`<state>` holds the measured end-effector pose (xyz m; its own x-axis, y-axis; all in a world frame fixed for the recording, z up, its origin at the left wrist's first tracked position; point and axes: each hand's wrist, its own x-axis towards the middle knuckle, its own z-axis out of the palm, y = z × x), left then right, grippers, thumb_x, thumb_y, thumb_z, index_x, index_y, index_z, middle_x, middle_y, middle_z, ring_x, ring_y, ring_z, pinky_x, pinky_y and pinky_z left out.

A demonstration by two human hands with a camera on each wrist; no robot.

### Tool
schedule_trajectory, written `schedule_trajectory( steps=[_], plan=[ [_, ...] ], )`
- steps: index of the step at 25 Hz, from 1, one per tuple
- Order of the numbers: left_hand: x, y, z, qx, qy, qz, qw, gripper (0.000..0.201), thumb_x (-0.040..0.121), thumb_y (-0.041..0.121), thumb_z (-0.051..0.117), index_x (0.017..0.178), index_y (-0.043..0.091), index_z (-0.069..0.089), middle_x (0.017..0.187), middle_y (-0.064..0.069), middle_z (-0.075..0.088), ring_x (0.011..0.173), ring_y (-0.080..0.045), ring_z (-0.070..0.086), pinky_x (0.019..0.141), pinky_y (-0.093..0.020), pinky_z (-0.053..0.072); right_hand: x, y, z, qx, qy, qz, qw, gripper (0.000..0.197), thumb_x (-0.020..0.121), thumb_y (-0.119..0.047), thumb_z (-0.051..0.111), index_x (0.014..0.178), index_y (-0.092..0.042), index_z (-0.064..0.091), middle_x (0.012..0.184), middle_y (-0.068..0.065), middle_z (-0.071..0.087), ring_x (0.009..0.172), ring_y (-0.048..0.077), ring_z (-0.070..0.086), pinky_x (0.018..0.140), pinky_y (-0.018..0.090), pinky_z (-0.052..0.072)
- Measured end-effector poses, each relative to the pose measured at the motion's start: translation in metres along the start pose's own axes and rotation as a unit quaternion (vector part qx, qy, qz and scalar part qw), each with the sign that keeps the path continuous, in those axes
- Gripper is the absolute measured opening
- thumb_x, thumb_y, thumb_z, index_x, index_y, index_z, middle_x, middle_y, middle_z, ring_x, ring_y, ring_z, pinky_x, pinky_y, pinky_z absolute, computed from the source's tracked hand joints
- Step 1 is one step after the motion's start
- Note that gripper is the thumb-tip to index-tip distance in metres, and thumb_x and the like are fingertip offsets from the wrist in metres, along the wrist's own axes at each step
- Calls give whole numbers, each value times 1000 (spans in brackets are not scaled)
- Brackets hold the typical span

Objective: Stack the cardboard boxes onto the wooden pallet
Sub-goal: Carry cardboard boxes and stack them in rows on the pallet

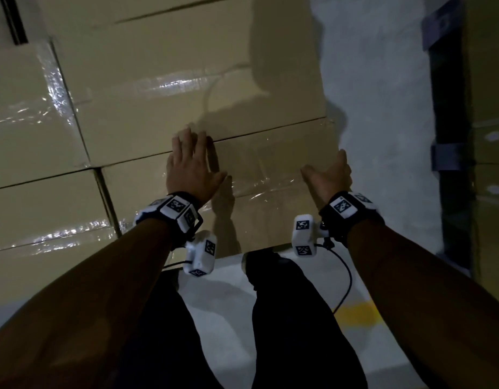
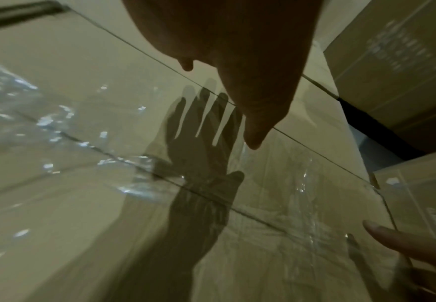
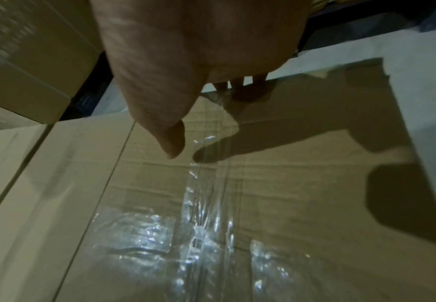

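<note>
The nearest cardboard box [image 1: 270, 192], sealed with clear tape, lies right in front of me in a layer of like boxes. My left hand [image 1: 190, 164] hovers flat just over its top near the far seam, fingers spread, and casts a shadow on the cardboard [image 2: 199, 163]. My right hand [image 1: 331, 172] stands at the box's right edge with straight fingers reaching along that edge and the thumb [image 3: 171, 143] held above the top [image 3: 289, 183]. Neither hand holds anything. No wooden pallet shows; the boxes hide what lies beneath them.
A second box [image 1: 186, 80] butts against the far side, and two more [image 1: 26, 108] [image 1: 46, 209] lie to the left. Pale floor [image 1: 382, 94] runs along the right. Past a dark gap [image 1: 450, 136] another box stack [image 1: 489, 108] rises. My legs [image 1: 284, 304] stand at the near edge.
</note>
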<state>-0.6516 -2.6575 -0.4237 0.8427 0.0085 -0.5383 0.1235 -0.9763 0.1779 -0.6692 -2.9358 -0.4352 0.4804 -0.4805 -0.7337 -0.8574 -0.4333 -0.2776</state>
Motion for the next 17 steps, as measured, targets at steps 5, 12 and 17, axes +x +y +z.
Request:
schedule_trajectory(
  steps=[5,12,17],
  plan=[
    [12,9,7,28,-47,-9,998,103,87,54,65,157,19,-2,165,-13,-12,151,-39,-8,121,-52,13,5,-1,6,-8,12,7,1000,99,75,-55,70,152,-32,13,149,8,35,134,34,37,110,57,34],
    [11,11,11,51,-67,-23,996,100,92,52,58,157,18,-9,164,-14,-17,150,-38,-13,122,-52,5,4,-6,10,-22,10,22,999,96,76,-54,71,151,-31,14,148,7,35,134,34,37,110,58,34],
    [13,8,11,38,-70,-16,997,95,95,45,57,157,19,-10,163,-14,-19,150,-37,-14,122,-51,4,2,-7,15,-28,14,22,999,99,77,-53,72,152,-29,12,150,9,33,136,34,35,111,58,31]
  ],
)
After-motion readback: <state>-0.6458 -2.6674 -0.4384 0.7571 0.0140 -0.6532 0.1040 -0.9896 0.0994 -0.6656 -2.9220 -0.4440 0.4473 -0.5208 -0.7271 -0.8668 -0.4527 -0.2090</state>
